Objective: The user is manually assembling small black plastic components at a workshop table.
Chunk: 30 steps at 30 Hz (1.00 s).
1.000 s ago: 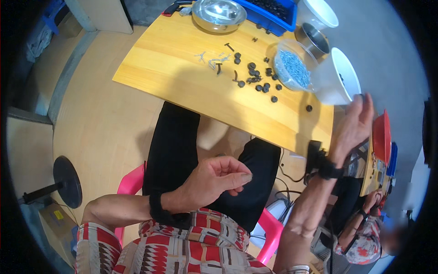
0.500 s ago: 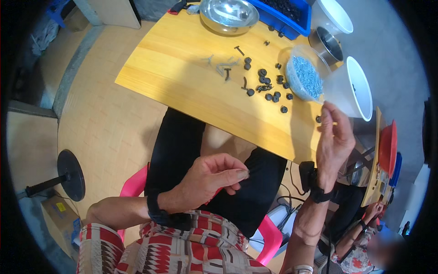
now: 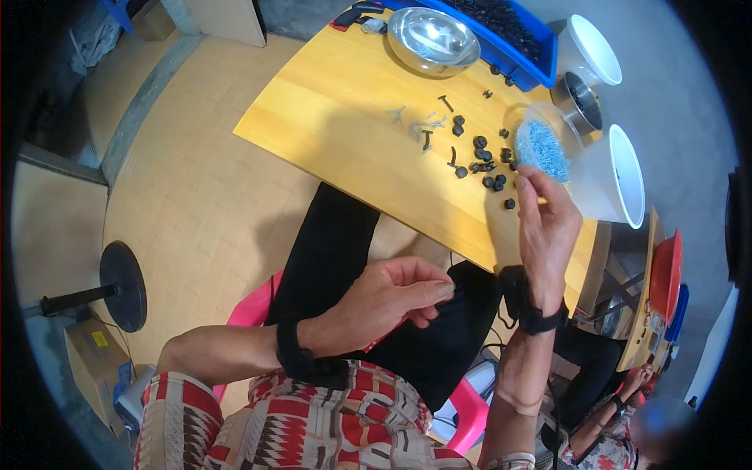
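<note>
Hiding part of clear bowl (image 3: 570, 131): right hand (image 3: 551, 223) half-closed; left hand (image 3: 388, 301) curled; cannot tell if holding anything.

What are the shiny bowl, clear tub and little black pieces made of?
Bowl: likely polished metal, given its mirror shine. Tub: probably clear plastic; its contents show through. Black pieces: dull, perhaps plastic or rubber; too small to be sure.

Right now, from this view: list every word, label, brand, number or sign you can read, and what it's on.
None legible.
Yellow label on the cardboard box: too small and blurred to read.
Screw tub, white buckets, blue bin: no text I can make out.
</note>
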Each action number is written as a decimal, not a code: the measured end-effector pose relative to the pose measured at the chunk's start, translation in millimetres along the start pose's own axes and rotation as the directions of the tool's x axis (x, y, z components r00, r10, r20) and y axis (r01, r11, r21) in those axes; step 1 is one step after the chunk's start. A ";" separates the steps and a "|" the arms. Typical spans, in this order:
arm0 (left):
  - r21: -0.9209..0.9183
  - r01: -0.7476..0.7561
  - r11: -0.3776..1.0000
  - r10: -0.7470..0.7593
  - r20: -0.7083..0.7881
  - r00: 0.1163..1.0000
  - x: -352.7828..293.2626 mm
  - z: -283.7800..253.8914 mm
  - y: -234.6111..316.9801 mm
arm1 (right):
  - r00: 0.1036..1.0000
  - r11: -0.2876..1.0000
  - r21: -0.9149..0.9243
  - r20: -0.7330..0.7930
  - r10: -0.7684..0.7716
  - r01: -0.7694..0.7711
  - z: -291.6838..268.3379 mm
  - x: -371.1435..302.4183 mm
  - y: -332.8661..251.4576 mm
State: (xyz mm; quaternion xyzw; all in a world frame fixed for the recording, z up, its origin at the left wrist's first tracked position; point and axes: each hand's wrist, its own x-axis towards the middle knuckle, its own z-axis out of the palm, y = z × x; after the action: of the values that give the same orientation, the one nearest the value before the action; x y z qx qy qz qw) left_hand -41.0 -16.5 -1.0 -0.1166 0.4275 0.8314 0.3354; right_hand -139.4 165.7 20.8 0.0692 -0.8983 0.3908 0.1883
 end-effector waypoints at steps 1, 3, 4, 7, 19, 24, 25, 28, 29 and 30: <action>0.014 -0.002 1.000 0.001 0.006 1.000 0.4 0.6 0.4 | 0.996 0.994 -0.049 0.009 -0.094 0.094 4.8 5.5 -1.5; 0.031 0.006 0.999 -0.006 0.001 1.000 0.1 1.7 0.9 | 0.992 0.987 -0.107 0.047 -0.113 0.117 14.9 18.2 -6.9; 0.051 0.012 0.999 -0.012 -0.004 1.000 0.4 2.1 1.6 | 0.980 0.963 -0.184 0.056 -0.191 0.198 22.4 25.0 -5.1; 0.037 -0.005 0.999 0.005 0.017 1.000 -0.6 2.4 4.3 | 0.952 0.913 -0.272 0.104 -0.287 0.305 38.7 39.3 -0.9; -0.020 -0.149 0.989 0.148 -0.043 0.988 6.6 -6.5 19.9 | 0.971 0.948 -0.232 0.150 -0.187 0.219 37.1 30.8 -14.7; -0.131 -0.285 0.950 0.273 -0.099 0.957 26.5 -2.6 39.4 | 0.942 0.862 0.418 0.286 0.174 -0.286 25.2 -11.4 -42.2; -0.143 -0.288 0.947 0.283 -0.051 0.958 31.4 -1.2 42.2 | 0.943 0.861 0.421 0.285 0.173 -0.285 23.9 -17.3 -42.3; -0.022 -0.292 0.956 0.293 0.059 0.954 40.8 -2.3 43.2 | 0.939 0.793 0.521 0.290 0.183 -0.316 23.5 -31.9 -41.0; 0.037 -0.290 0.956 0.285 0.090 0.954 41.1 -2.5 42.7 | 0.940 0.790 0.525 0.287 0.184 -0.315 23.3 -35.0 -41.0; 0.043 -0.288 0.957 0.283 0.091 0.955 40.0 -3.1 41.5 | 0.953 0.790 0.543 0.251 0.171 -0.285 23.0 -38.3 -41.1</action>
State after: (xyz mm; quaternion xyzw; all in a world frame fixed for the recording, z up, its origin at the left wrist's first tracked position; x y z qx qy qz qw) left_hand -98.5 -17.7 4.1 -0.0094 0.4484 0.8630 0.2326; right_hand -99.6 119.9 19.2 0.0500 -0.7542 0.6543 0.0240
